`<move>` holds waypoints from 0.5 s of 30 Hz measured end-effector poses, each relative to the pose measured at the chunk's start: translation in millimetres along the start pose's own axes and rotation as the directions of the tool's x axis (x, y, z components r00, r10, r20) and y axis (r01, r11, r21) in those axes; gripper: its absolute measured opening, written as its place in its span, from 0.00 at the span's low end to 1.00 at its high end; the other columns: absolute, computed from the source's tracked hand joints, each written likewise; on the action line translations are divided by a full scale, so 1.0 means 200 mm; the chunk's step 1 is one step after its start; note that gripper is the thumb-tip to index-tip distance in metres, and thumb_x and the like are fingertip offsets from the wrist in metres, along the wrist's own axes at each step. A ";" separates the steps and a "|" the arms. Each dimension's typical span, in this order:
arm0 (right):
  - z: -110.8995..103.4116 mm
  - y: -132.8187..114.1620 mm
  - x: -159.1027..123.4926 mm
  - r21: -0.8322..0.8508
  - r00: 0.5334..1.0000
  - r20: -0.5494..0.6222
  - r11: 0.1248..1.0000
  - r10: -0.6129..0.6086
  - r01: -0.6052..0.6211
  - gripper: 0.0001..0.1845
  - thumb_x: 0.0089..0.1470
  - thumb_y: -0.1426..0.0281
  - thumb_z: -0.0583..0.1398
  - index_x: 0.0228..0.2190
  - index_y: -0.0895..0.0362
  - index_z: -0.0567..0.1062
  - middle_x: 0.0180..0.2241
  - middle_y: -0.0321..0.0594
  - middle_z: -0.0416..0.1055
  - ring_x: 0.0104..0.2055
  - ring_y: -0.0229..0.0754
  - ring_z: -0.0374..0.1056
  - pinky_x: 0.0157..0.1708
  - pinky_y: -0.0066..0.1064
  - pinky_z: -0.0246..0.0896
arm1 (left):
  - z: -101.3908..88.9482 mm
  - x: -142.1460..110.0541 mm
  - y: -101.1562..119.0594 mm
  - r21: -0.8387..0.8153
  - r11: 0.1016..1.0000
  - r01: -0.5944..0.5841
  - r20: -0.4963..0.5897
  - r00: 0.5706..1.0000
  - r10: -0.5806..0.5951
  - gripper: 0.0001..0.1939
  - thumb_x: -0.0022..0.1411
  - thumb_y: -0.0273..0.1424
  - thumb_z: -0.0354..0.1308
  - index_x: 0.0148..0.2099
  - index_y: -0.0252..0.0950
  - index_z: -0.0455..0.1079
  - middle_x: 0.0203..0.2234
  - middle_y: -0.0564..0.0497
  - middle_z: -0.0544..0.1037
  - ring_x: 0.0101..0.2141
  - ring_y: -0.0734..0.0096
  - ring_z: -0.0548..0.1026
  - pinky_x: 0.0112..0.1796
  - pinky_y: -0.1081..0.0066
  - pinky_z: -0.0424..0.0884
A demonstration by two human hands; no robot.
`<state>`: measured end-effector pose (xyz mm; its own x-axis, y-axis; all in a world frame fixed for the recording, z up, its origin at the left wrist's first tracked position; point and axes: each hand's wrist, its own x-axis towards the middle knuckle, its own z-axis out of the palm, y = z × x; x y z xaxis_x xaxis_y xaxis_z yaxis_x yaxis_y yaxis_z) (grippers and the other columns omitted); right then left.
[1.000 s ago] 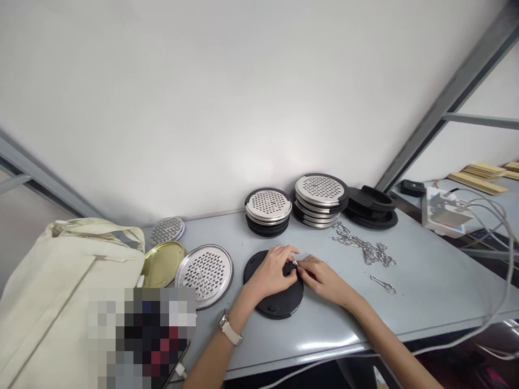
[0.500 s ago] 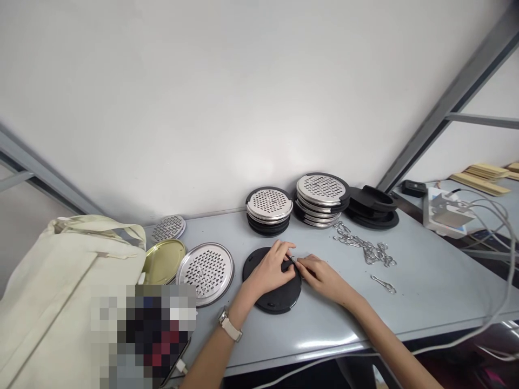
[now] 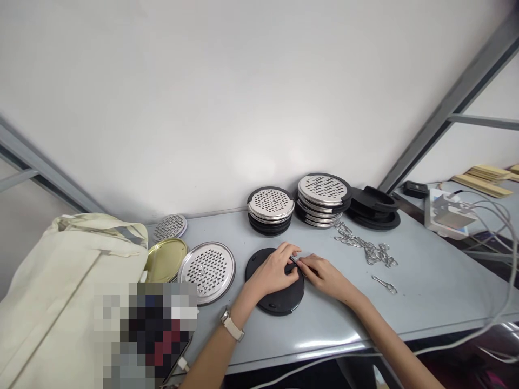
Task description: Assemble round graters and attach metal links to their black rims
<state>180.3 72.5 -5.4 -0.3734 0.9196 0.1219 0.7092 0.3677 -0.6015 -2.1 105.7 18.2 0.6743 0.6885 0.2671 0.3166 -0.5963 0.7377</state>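
The black disc point(image 3: 279, 302) is lying on the desk point(image 3: 344, 324) directly in front of the person, with the left hand point(image 3: 275, 273) bending over it. That hand's grip is holding the disc near its right edge, seemingly to steady it against fine work there; how far the fingers are reaching beneath is hidden. The right hand point(image 3: 324, 275) is meeting that edge from the other side, its grip forming a narrow pinch on a small metal piece point(image 3: 294, 259) — presumably because something so slight is needing fingertips rather than a whole palm.

A heap of metal clips point(image 3: 368, 249) and one loose clip point(image 3: 384, 284) are lying on the right, probably to be within easy reach of the right hand. A perforated plate point(image 3: 208, 273) is resting left of the disc, while the shorter stack point(image 3: 271, 204) and the taller stack point(image 3: 324, 189) are standing near the wall — likely to be out of the elbows' way.
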 end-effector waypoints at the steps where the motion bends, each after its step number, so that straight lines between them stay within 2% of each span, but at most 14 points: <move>1: 0.00 0.00 0.00 0.003 1.000 0.005 1.000 -0.004 0.004 0.22 0.64 0.62 0.43 0.25 0.56 0.68 0.25 0.39 0.68 0.31 0.41 0.63 0.34 0.33 0.58 | 0.00 0.00 0.00 -0.001 1.000 -0.013 0.000 1.000 0.013 0.19 0.54 0.20 0.51 0.48 0.38 0.60 0.43 0.50 0.66 0.39 0.72 0.71 0.41 0.71 0.71; 11: -0.01 0.01 0.00 0.030 0.999 0.022 0.999 -0.037 0.036 0.23 0.64 0.62 0.43 0.23 0.56 0.67 0.23 0.38 0.68 0.29 0.41 0.63 0.35 0.33 0.58 | 0.01 0.01 -0.01 -0.024 1.000 -0.019 -0.007 1.000 0.018 0.21 0.52 0.19 0.51 0.49 0.38 0.61 0.43 0.49 0.69 0.42 0.69 0.71 0.42 0.69 0.71; 15: -0.02 0.00 0.00 0.033 0.999 0.025 0.999 -0.033 0.032 0.21 0.64 0.63 0.44 0.23 0.56 0.65 0.22 0.37 0.67 0.28 0.40 0.62 0.35 0.33 0.58 | 0.02 0.01 -0.02 -0.038 0.999 0.000 -0.013 1.000 0.000 0.21 0.52 0.20 0.52 0.49 0.38 0.61 0.42 0.49 0.71 0.39 0.70 0.72 0.42 0.69 0.72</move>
<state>182.0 72.4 -2.8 -0.4110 0.9034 0.1221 0.6765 0.3920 -0.6234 0.4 108.7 13.1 0.6657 0.6938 0.2748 0.2910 -0.5805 0.7605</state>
